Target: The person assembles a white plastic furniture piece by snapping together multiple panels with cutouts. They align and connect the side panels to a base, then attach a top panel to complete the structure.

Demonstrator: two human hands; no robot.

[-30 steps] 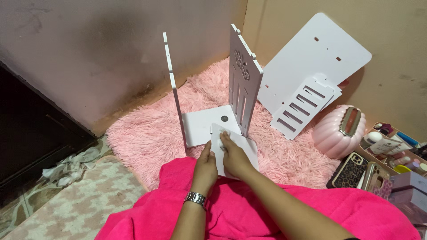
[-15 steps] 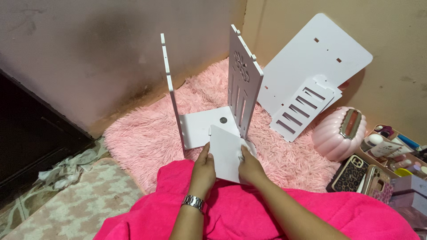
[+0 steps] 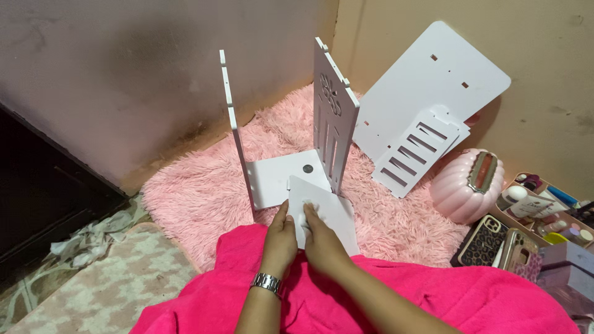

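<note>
Both hands on small white panel, held w/ a tilt over pink lap cloth, just in front of the part-built white shelf frame on fluffy pink rug. Left hand grip clamped on panel's left edge; right hand grip closed on its lower face, fingers pressing. 2 loose white boards lean on wall, well apart.

Small panel lies before upright frame, on rug.

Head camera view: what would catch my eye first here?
Probably the two upright white slotted panels standing on a white base board on the fluffy pink rug. Just in front, the left hand and right hand hold a small flat white panel over a bright pink cloth.
</note>
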